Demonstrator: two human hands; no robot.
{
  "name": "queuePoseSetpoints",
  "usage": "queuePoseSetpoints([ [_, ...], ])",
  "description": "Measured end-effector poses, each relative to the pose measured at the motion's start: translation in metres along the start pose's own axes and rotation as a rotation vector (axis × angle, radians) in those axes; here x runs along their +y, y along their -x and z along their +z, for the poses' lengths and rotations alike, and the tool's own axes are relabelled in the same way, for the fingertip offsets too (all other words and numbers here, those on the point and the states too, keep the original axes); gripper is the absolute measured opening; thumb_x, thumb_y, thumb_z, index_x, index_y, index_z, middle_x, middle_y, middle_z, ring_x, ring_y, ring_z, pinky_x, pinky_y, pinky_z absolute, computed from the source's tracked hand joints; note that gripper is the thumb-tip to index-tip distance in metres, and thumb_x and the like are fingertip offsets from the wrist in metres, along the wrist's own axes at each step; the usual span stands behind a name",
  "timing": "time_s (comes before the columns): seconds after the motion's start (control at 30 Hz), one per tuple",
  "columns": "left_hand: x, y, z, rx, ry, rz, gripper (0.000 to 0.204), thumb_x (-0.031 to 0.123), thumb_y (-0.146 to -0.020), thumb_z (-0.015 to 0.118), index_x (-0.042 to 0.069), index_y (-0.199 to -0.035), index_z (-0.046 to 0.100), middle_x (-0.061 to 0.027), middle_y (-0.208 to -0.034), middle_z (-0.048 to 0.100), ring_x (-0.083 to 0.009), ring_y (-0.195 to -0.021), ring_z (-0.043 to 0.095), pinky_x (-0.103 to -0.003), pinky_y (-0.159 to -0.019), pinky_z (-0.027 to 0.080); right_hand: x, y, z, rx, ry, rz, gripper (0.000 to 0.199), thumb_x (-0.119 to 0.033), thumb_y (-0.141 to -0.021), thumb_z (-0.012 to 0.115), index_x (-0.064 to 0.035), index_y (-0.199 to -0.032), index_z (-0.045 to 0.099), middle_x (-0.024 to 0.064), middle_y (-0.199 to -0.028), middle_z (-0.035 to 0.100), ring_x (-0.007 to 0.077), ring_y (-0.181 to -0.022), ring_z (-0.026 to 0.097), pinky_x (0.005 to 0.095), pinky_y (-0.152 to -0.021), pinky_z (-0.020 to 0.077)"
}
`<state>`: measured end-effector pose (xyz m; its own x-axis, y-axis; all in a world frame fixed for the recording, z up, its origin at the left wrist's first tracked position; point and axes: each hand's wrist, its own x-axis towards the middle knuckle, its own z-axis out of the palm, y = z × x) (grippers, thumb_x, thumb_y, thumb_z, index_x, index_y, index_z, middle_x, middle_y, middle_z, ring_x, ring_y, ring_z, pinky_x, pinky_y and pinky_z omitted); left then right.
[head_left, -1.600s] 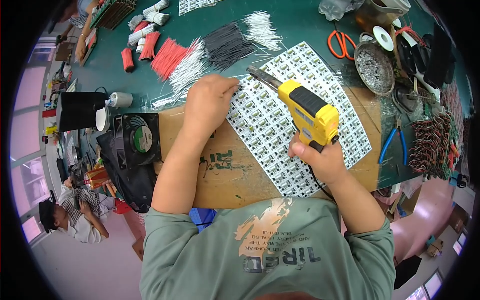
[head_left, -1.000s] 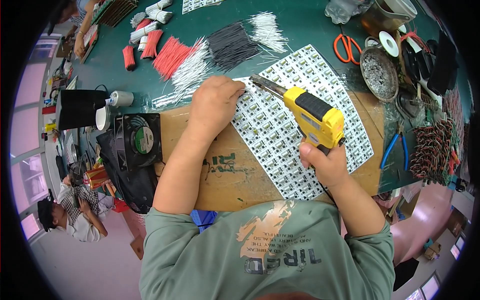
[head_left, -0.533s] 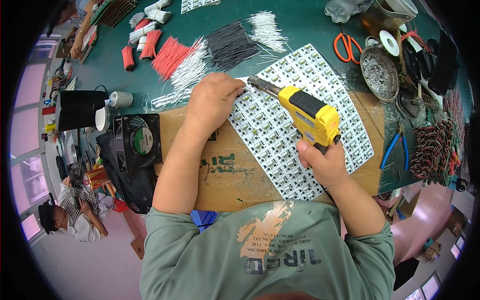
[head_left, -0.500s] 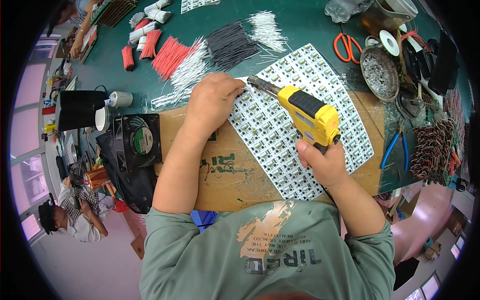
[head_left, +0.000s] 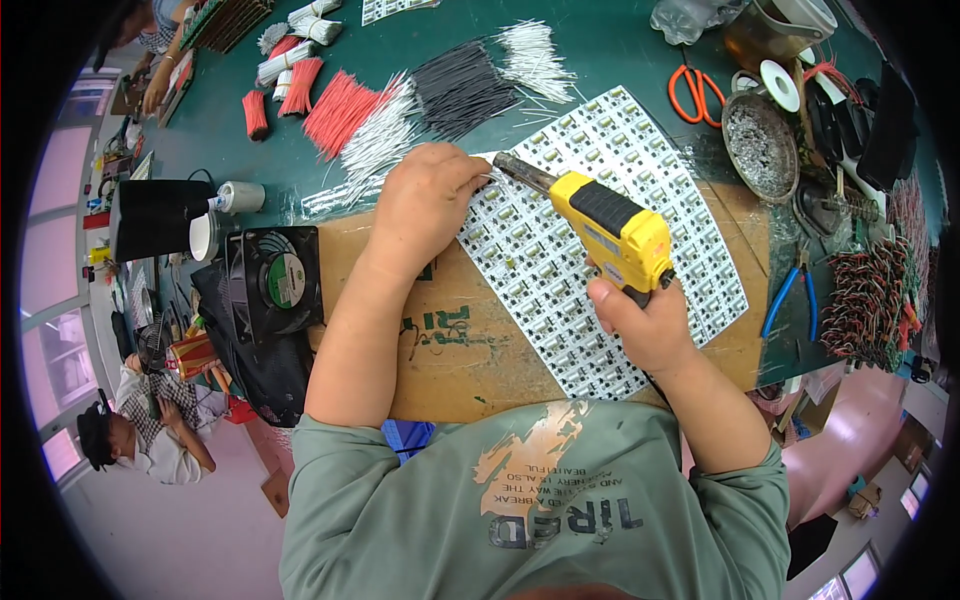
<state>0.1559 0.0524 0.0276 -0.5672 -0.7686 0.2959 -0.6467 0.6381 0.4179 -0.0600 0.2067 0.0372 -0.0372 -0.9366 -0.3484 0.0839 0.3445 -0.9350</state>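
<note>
The white circuit sheet (head_left: 570, 300) lies aslant in front of the person, its lower part on a brown board (head_left: 470, 375) and its far end out over the green table (head_left: 620, 50). It is covered in rows of the same small pattern: a pale oblong part with black marks around it. One small spot toward its left side is yellow.

The right hand (head_left: 648, 325) is wrapped around the handle of a yellow soldering gun (head_left: 605, 222), which has a black strip along its top and a dark, worn barrel pointing up and to the left. The left hand (head_left: 425, 200) has thumb and forefinger pinched together on a thin white strand (head_left: 487, 177) at the sheet's upper left edge; the barrel's tip is just beside those fingertips. Loose piles of red wires (head_left: 340, 115), white wires (head_left: 385, 130) and black wires (head_left: 462, 90) lie beyond the left hand.

Against the earliest frame, the tip is lower and nearer the fingertips. Since half a second ago, the gun's body has swung slightly left, while the left hand and the sheet look almost unchanged.
</note>
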Motion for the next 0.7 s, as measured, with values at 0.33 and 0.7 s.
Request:
queuePoseSetpoints([
  [0.33, 0.0006, 0.0008, 0.0011, 0.004, -0.001, -0.008, 0.012, 0.007, -0.076, 0.07, 0.006, -0.087, 0.072, -0.0082, -0.084, 0.067, -0.0272, -0.082, 0.064, -0.036, -0.072, 0.052, -0.0022, 0.0013, 0.0012, -0.005, 0.012, 0.003, 0.037, -0.019, -0.086, 0.068, 0.001, -0.116, 0.058, 0.003, -0.092, 0.063, 0.0094, -0.08, 0.056, 0.026, -0.072, 0.0466],
  [0.7, 0.0019, 0.0001, 0.0008, 0.004, -0.015, 0.009, 0.011, 0.007, -0.075, 0.07, 0.006, -0.086, 0.071, -0.008, -0.083, 0.066, -0.0274, -0.081, 0.063, -0.036, -0.071, 0.052, 0.0024, 0.0055, -0.003, -0.002, -0.108, 0.02, 0.024, -0.016, -0.086, 0.069, -0.0027, -0.102, 0.059, -0.0022, -0.08, 0.058, 0.0055, -0.071, 0.052, 0.0239, -0.064, 0.0448],
])
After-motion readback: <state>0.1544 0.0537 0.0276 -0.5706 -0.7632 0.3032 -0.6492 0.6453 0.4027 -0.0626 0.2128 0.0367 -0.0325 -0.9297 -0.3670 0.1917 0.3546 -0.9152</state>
